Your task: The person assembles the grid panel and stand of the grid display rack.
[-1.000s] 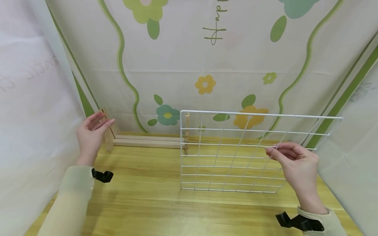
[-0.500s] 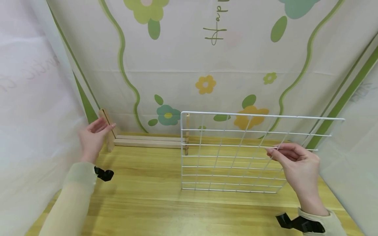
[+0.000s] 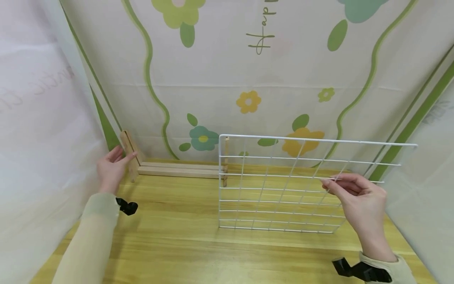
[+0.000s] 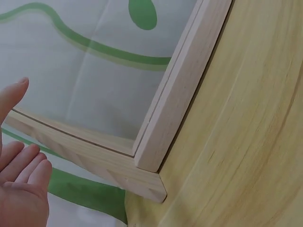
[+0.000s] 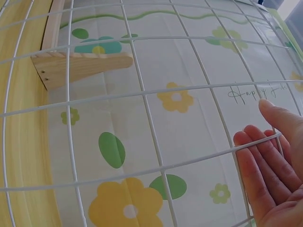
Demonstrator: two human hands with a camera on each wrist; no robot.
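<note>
A pale wooden frame [image 3: 181, 172] stands at the back left of the table, a slotted rail with an upright at each end. Beside its left upright [image 3: 129, 142] is my left hand [image 3: 112, 170]; in the left wrist view, thumb and straight fingers lie on either side of the upright [image 4: 90, 155], seemingly without gripping it. My right hand [image 3: 360, 201] holds a white wire grid panel [image 3: 319, 140] by its right part, thumb in front and fingers behind the wires. The panel stands tilted, its lower edge near the tabletop, partly in front of the frame's right upright [image 3: 226, 152].
The wood-grain table [image 3: 198, 252] runs up to a flowered white cloth [image 3: 283, 79] at the back. White cloth walls [image 3: 46, 130] close in on the left and right. Black camera mounts [image 3: 128, 207] sit on both wrists.
My left hand has moved slightly down and right, closer along the wooden upright. The right hand and the wire panel have barely shifted.
</note>
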